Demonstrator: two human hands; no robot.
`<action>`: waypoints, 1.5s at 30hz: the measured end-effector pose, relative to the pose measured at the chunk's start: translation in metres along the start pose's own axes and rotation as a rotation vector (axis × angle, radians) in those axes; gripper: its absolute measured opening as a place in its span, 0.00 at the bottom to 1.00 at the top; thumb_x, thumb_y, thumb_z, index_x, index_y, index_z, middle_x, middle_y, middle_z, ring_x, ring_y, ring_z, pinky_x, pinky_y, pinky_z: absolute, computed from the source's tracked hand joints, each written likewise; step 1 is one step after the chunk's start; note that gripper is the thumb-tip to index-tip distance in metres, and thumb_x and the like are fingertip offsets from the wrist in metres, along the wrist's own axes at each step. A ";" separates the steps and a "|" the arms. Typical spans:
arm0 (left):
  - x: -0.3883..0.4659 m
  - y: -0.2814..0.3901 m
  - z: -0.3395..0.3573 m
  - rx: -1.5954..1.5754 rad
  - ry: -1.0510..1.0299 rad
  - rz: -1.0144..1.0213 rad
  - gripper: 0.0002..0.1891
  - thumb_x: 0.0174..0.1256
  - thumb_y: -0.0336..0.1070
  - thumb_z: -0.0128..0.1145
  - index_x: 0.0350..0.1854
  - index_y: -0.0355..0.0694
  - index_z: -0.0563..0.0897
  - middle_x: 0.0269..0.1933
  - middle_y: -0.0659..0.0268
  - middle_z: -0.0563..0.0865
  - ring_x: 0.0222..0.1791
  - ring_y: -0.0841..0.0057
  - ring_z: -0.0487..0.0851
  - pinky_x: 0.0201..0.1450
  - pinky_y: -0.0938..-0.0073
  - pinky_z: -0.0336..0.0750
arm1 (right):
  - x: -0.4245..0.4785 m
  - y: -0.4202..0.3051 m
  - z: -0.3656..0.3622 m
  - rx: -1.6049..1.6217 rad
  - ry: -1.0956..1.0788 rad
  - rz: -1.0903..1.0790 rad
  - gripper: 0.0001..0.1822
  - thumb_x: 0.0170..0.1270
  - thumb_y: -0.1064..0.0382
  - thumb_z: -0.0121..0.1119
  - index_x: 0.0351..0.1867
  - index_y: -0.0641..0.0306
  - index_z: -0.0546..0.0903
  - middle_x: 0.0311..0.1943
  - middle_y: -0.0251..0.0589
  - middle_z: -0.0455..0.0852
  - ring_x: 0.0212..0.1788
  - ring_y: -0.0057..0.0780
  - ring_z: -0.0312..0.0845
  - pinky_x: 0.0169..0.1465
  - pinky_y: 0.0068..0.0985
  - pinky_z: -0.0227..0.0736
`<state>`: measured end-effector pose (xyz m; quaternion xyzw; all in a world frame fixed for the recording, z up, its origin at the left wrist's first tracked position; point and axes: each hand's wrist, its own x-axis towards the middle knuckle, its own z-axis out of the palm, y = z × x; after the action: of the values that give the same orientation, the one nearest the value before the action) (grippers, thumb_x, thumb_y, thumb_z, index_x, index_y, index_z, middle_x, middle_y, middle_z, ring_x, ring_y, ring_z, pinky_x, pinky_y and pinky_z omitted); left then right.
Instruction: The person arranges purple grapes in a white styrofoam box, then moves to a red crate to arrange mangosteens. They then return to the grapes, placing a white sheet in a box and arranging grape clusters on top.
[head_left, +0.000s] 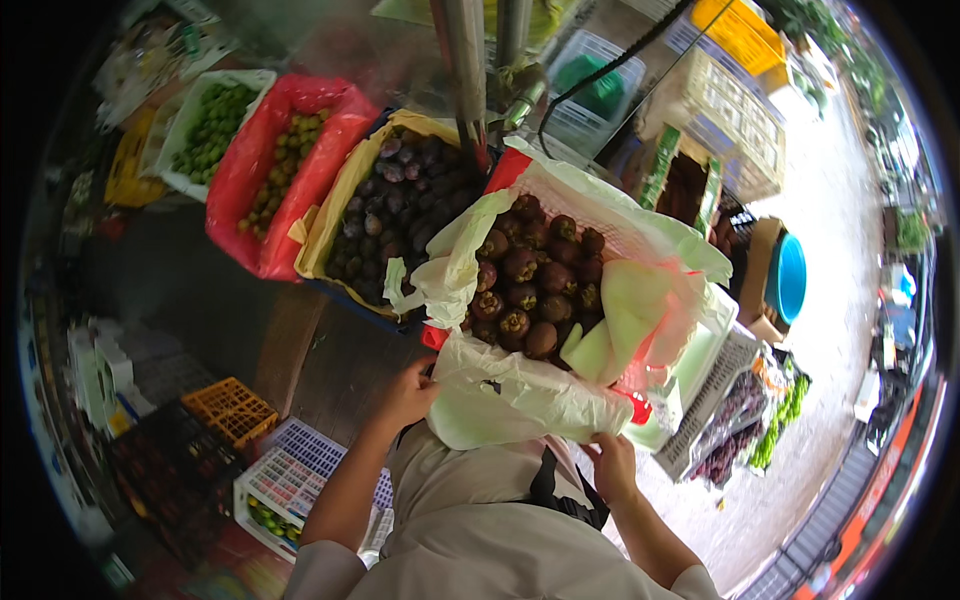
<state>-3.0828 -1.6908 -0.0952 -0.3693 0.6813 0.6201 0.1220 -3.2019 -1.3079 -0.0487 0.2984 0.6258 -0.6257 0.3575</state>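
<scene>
Mangosteens (525, 285) fill a crate in front of my waist, lined with pale green paper (517, 390) and pinkish netting. A loose flap of the liner lies over the fruit on the right side. My left hand (411, 391) grips the near left corner of the paper, close to a red bit of the crate's rim. At the near right my right hand (613, 463) pinches the paper's lower edge between thumb and fingers. The paper hangs down over the crate's near side between my hands, hiding that side.
Left of the mangosteens stand dark plums (397, 195), a red-lined crate (225, 202) of brownish fruit and green fruit (214, 131). Metal poles (465, 67) rise behind. A blue tub (787, 277) and bagged grapes (727, 442) are at right. An orange basket (230, 409) sits low left.
</scene>
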 end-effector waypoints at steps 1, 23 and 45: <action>0.002 0.019 -0.005 0.027 -0.093 -0.045 0.13 0.69 0.32 0.63 0.53 0.32 0.85 0.37 0.56 0.93 0.33 0.71 0.89 0.37 0.66 0.80 | -0.005 -0.005 0.004 0.030 0.054 -0.012 0.18 0.66 0.72 0.55 0.56 0.76 0.83 0.60 0.53 0.87 0.62 0.44 0.84 0.70 0.44 0.79; 0.003 0.122 -0.017 -0.032 -0.107 -0.161 0.12 0.67 0.38 0.65 0.28 0.35 0.86 0.27 0.70 0.86 0.28 0.83 0.79 0.32 0.71 0.72 | -0.041 -0.045 0.089 0.672 0.201 0.164 0.20 0.84 0.59 0.49 0.68 0.70 0.73 0.58 0.53 0.87 0.59 0.52 0.87 0.65 0.52 0.82; 0.061 0.046 -0.024 0.739 -0.446 0.443 0.23 0.69 0.55 0.66 0.28 0.36 0.86 0.29 0.47 0.87 0.32 0.45 0.87 0.39 0.48 0.81 | -0.033 -0.180 0.113 -1.077 0.573 -1.053 0.39 0.64 0.53 0.78 0.72 0.69 0.73 0.65 0.60 0.79 0.69 0.61 0.73 0.74 0.49 0.68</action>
<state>-3.1485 -1.7369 -0.0938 -0.0054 0.8755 0.4115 0.2533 -3.3223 -1.4252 0.0856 -0.1001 0.9675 -0.2234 -0.0641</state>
